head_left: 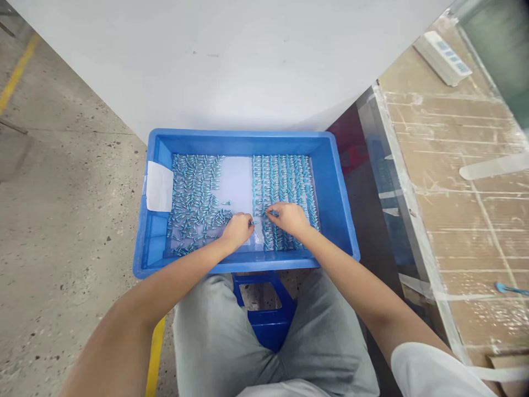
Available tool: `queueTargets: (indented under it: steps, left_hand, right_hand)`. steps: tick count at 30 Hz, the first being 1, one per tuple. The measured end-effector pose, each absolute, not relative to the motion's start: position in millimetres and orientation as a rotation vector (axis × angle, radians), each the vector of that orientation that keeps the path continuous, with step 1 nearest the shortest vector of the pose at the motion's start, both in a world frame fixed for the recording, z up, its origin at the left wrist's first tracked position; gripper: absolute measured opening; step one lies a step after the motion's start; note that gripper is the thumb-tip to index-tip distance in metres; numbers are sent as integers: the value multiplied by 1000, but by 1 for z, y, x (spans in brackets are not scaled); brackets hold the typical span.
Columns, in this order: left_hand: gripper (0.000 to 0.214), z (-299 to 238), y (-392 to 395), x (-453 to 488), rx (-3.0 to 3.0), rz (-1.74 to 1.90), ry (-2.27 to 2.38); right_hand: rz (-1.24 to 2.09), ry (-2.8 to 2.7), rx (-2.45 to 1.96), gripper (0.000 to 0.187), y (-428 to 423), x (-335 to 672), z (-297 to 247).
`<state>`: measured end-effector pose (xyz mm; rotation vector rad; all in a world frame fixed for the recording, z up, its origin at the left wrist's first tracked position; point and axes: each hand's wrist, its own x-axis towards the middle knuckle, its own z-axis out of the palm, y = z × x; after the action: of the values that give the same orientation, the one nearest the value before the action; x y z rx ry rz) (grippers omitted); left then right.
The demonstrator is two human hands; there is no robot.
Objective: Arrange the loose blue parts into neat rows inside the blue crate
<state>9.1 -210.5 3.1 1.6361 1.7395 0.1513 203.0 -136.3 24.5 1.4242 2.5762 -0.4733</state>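
A blue plastic bin [239,134] holds many small slim blue-and-silver pieces, too small to name exactly. On its left side the loose pieces [194,187] lie jumbled. Neat columns of pieces [289,176] fill the right side, and a strip of white sheet [236,179] shows between the two groups. My left hand [237,231] is closed in a pinch over the strip, with one small piece [255,223] at its fingertips. At the left edge of the columns, my right hand [290,219] pinches a small piece, partly hidden by the fingers.
A white paper label [159,187] hangs over the bin's left wall. Behind the bin rises a white panel [248,66]. A blue stool [268,325] is between my legs. To the right stands a cardboard-covered surface [463,209] with a white box [444,58] on it.
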Motion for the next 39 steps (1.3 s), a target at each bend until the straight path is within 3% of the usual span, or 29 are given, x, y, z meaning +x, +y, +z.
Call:
queueTargets:
  steps: [19, 39]
  left_hand:
    - [21, 9, -197, 18, 1514, 336, 1850]
    - [18, 1, -190, 24, 1468, 364, 1910]
  right_hand:
    - [-424, 2579, 1328, 35, -126, 199, 29]
    - [-427, 2556, 1095, 33, -125, 198, 25]
